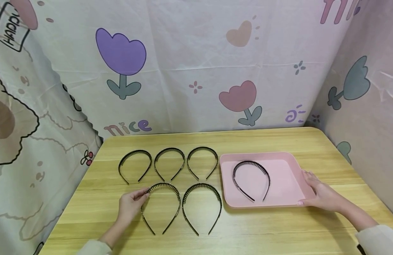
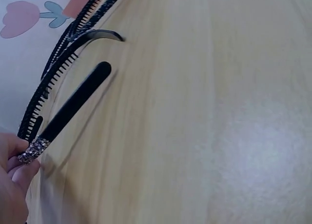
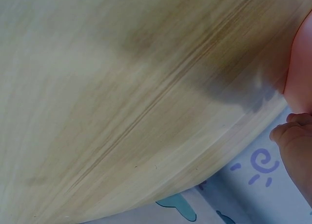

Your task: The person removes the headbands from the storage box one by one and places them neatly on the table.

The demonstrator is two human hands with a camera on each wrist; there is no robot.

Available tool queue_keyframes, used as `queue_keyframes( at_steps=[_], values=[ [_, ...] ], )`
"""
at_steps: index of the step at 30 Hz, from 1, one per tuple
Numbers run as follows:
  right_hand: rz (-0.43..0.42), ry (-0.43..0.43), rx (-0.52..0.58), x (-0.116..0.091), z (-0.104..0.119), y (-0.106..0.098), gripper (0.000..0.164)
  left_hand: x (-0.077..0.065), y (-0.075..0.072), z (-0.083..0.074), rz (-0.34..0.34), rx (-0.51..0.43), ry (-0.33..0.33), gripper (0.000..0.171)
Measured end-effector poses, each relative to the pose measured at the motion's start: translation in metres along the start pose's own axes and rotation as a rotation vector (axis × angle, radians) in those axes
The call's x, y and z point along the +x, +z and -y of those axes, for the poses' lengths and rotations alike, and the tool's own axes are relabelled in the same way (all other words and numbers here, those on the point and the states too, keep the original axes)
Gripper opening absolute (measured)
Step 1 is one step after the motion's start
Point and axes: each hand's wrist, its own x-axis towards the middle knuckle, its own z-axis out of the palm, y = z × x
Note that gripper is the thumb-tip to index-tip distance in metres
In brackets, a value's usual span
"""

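Note:
My left hand (image 1: 131, 205) pinches the left side of a black toothed headband (image 1: 163, 184) at the table's front left. In the left wrist view, thumb and fingers hold this headband (image 2: 75, 104) at a glittery stretch of its band. Just right of it lies a similar headband (image 1: 201, 185). A shallow pink tray (image 1: 285, 180) stands to the right, with one headband (image 1: 248, 162) lying inside. At the tray's right end, my right hand (image 1: 325, 194) grips the rim, thumb by the near corner. The right wrist view shows only part of this hand (image 3: 297, 143) against the tray (image 3: 301, 72).
Behind the front headbands lie a left headband (image 1: 139, 151), a middle headband (image 1: 169, 149) and a right headband (image 1: 203, 148), the last close to the tray. A wooden table (image 1: 247, 230) carries everything. A printed cloth (image 1: 177, 71) hangs behind and at both sides.

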Motion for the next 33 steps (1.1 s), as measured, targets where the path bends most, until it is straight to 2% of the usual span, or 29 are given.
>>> queue_keyframes(
  at_steps=[5,16,23,33],
  values=[
    [-0.001,-0.004,-0.004,0.0,0.0,-0.001,0.105,-0.003,0.003,0.001,-0.05,0.064,0.088,0.021],
    [-0.005,-0.002,-0.006,0.0,0.0,0.0,0.106,-0.01,0.011,-0.003,-0.087,0.12,0.143,0.02],
    [-0.005,-0.007,-0.001,0.0,0.0,-0.001,0.105,-0.012,0.017,0.001,-0.146,0.187,0.247,0.02],
    [-0.015,-0.008,-0.008,0.0,0.0,0.0,0.105,-0.013,0.019,0.004,-0.152,0.214,0.299,0.022]
  ],
)
